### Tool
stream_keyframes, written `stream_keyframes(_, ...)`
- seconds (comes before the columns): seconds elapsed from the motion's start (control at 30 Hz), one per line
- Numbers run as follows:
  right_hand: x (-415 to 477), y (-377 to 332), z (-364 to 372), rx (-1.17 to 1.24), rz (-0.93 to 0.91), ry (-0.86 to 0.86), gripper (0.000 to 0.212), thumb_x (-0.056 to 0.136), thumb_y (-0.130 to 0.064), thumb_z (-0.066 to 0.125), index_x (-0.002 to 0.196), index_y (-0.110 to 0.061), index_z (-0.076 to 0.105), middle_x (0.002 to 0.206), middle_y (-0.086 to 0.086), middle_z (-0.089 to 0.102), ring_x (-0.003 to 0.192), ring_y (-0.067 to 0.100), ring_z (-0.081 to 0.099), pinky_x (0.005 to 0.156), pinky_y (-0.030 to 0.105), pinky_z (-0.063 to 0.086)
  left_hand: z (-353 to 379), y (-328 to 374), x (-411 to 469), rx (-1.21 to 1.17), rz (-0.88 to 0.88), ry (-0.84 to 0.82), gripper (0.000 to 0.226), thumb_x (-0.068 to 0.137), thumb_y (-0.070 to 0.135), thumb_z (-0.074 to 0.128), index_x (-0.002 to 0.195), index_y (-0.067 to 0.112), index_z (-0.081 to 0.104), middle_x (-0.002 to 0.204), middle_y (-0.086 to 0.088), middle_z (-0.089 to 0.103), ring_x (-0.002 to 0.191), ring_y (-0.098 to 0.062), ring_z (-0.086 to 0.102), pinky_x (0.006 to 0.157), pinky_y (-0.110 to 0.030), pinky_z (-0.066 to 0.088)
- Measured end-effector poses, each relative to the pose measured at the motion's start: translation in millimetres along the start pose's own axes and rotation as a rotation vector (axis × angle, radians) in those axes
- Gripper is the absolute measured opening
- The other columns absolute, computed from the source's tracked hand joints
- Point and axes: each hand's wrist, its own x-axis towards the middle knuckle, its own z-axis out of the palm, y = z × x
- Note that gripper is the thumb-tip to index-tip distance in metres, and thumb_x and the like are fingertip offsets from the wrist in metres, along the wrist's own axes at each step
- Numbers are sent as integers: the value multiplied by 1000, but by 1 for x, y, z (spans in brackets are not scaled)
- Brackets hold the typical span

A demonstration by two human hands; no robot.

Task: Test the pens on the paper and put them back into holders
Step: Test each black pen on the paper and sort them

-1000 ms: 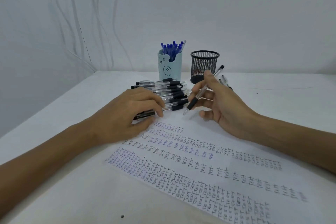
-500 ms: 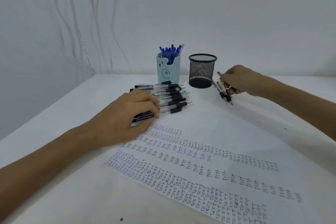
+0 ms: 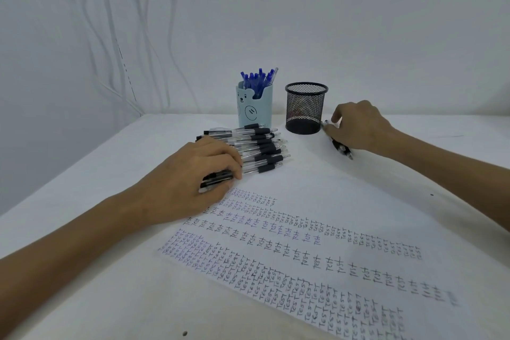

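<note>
Nearby, mesh holder (image 3: 305, 107) stands beside right hand (image 3: 358, 125) holding pens (image 3: 342, 149).

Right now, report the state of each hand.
Left hand: closed, fingers curled round the near end of the pen pile.
Right hand: curled over loose pens by the mesh cup; grip cannot be told.

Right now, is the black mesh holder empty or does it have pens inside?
Empty, it seems: no pen rises above the rim of the black mesh holder, and none shows through its mesh.
</note>
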Motion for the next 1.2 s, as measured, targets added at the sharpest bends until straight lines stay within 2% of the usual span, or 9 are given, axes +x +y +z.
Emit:
stream_keyframes(0.27, -20, -26, -4, -23, -100, 60, 22, 89, -41, 61, 95, -22, 68, 98, 9, 67, 90, 34, 61, 68, 31, 43, -4, 5, 0, 31, -91, 88, 21, 92, 33, 75, 110, 34, 66, 105, 23, 61, 97, 0, 54, 85, -28, 46)
stream_keyframes(0.4, -40, -46, -6, 6, -255, 149, 16, 90, -34, 60, 94, -22, 69, 88, 1, 68, 86, 30, 62, 68, 33, 47, -3, 5, -1, 82, -90, 98, 26, 87, 17, 83, 106, 28, 70, 100, 19, 64, 89, 0, 52, 84, -12, 40)
stream_keyframes(0.5, -57, -63, -10, 56, -458, 250, 15, 92, -32, 60, 90, -20, 68, 79, -11, 58, 76, 23, 60, 64, 32, 46, -5, 8, 0, 131, -61, 83, 22, 88, 18, 83, 103, 27, 71, 99, 19, 62, 88, 0, 50, 81, -18, 42)
stream_keyframes(0.63, -73, -77, -15, 0, -778, 225, 16, 95, -30, 61, 101, -18, 70, 93, -6, 64, 85, 18, 60, 64, 30, 47, -6, 10, 0, 155, -51, 72, 13, 90, 27, 78, 101, 28, 70, 100, 15, 62, 91, -10, 57, 77, -32, 52)
stream_keyframes(0.73, -76, -81, -2, -35, -881, 127, 25, 97, -30, 61, 116, -16, 69, 111, 1, 65, 100, 21, 60, 74, 30, 48, -6, 9, -1, 120, -85, 74, 16, 90, 38, 68, 103, 29, 67, 100, 17, 60, 92, -6, 55, 77, -30, 52)
stream_keyframes(0.8, -73, -81, 8, -62, -956, 111, 24, 100, -30, 56, 115, -15, 68, 113, 3, 63, 101, 22, 58, 73, 37, 56, -5, 8, -1, 78, -111, 83, 18, 90, 42, 66, 104, 30, 67, 99, 22, 58, 90, 3, 52, 76, -24, 48)
stream_keyframes(1.0, -70, -81, 13, -91, -1051, 95, 31, 105, -29, 41, 106, -8, 63, 108, 6, 61, 100, 23, 54, 82, 40, 55, -6, 7, -1, 56, -148, 75, 22, 91, 48, 62, 107, 33, 65, 101, 24, 58, 92, 5, 53, 77, -22, 47)
stream_keyframes(1.13, -72, -78, 0, -13, -1027, 62, 8, 100, -14, 55, 102, -6, 56, 91, 3, 61, 83, 17, 48, 66, 37, 52, -6, 7, -1, 9, -171, 85, 26, 93, 49, 62, 112, 33, 62, 98, 24, 57, 91, 2, 55, 74, -14, 40)
stream_keyframes(1.2, -71, -76, -3, 6, -1010, 55, 11, 99, -12, 52, 108, -7, 56, 93, 2, 62, 82, 14, 46, 64, 39, 52, -6, 8, -1, -3, -172, 79, 28, 92, 53, 58, 112, 33, 61, 98, 26, 57, 91, 3, 55, 73, -12, 38)
